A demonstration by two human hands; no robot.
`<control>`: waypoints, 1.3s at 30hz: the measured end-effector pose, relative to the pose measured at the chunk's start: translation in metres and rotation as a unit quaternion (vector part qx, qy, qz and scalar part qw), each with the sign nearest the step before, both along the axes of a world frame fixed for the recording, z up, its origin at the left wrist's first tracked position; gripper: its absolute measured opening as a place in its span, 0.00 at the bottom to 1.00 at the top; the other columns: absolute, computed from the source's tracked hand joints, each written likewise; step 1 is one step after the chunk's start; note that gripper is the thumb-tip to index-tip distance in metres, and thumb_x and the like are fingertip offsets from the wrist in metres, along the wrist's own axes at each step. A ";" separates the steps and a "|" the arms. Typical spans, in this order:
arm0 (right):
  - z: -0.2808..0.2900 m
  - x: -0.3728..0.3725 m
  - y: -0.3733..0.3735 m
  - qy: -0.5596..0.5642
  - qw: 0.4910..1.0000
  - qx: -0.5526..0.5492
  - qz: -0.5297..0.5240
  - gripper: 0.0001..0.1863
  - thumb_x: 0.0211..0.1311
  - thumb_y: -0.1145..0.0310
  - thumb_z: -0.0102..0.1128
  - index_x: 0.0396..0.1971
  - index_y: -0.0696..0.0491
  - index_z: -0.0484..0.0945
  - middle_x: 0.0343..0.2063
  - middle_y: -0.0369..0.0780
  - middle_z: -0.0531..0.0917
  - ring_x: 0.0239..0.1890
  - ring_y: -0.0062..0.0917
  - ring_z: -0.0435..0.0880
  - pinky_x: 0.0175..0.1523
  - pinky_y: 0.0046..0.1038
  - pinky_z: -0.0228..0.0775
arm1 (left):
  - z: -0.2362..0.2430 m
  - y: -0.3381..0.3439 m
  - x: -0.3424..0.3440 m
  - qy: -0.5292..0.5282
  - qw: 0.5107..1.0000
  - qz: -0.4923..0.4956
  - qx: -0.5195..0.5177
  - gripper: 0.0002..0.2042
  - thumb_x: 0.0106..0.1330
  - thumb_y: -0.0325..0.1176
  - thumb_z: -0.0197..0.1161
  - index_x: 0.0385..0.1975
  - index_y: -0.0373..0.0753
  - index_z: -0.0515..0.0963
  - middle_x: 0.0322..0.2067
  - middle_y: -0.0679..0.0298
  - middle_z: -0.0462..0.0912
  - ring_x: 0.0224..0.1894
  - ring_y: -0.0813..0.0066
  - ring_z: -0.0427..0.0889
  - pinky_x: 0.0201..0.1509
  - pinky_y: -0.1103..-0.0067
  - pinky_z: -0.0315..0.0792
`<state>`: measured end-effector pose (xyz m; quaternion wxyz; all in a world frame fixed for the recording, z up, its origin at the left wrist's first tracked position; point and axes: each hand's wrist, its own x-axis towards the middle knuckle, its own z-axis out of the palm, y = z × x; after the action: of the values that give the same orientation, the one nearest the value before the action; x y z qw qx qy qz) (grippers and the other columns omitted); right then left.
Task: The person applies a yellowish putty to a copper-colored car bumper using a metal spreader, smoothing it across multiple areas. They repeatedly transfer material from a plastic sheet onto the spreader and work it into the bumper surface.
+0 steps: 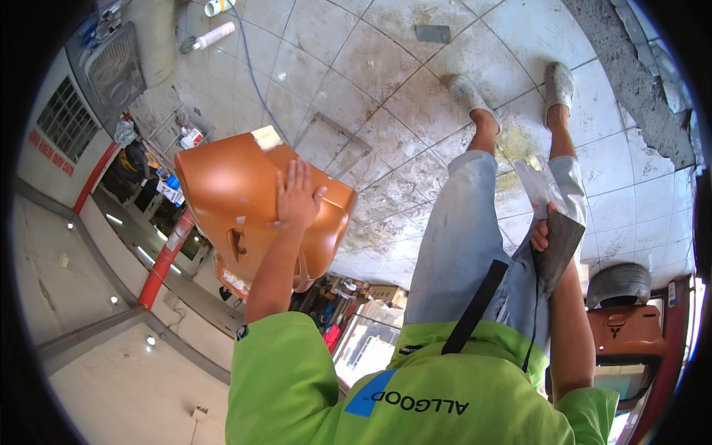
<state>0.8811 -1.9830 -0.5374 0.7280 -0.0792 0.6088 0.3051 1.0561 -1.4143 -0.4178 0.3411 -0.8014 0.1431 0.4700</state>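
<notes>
My left hand (299,196) lies flat on a glossy orange car body panel (215,174), fingers stretched and slightly apart. A small cream-coloured pad (267,138) rests at the panel's far edge, beyond my fingertips. The panel has a recessed opening (237,243) and a few pale spots. Over my lap, my right hand (542,233) is closed around a dark grey flat plate (561,256). A translucent, whitish thin sheet or blade (531,178) sticks out beyond the same hand; whether the fingers grip it too, I cannot tell.
Stained white floor tiles (386,67) carry a grey rectangular piece (433,33), a white tube (215,35) and a blue hose (254,74). A fan (115,70) stands far left, near a red post (167,256). At right are a tyre (620,283) and an orange vehicle (627,334).
</notes>
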 end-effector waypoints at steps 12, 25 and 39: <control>-0.005 0.006 -0.009 -0.041 0.999 0.013 0.023 0.26 0.87 0.48 0.46 0.26 0.45 0.76 0.16 0.33 0.74 0.13 0.23 0.69 0.19 0.28 0.60 | -0.013 0.080 0.154 -0.197 0.943 0.141 0.230 0.44 0.80 0.67 0.36 0.85 0.38 0.47 0.86 0.60 0.43 0.88 0.63 0.38 0.86 0.45 0.29; 0.079 0.076 -0.001 -0.199 0.979 -0.022 0.044 0.18 0.85 0.48 0.50 0.36 0.44 0.78 0.21 0.34 0.79 0.16 0.25 0.71 0.22 0.31 0.62 | 0.045 -0.057 0.026 0.093 0.843 0.464 -0.258 0.24 0.80 0.51 0.60 0.46 0.30 0.87 0.43 0.51 0.91 0.50 0.67 0.89 0.56 0.64 0.81; 0.394 0.231 0.141 -0.434 0.852 -0.081 0.280 0.35 0.80 0.36 0.53 0.29 0.57 0.80 0.15 0.34 0.70 0.14 0.21 0.65 0.20 0.26 0.53 | 0.234 -0.269 0.058 -0.026 0.106 0.618 -0.778 0.22 0.78 0.34 0.62 0.68 0.34 0.73 0.63 0.57 0.81 0.65 0.68 0.79 0.66 0.68 0.76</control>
<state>1.1117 -1.8416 -0.1436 0.7928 -0.4297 0.2050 0.3804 1.1138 -1.6832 -0.1842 -0.8747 -0.4509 -0.1234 0.1280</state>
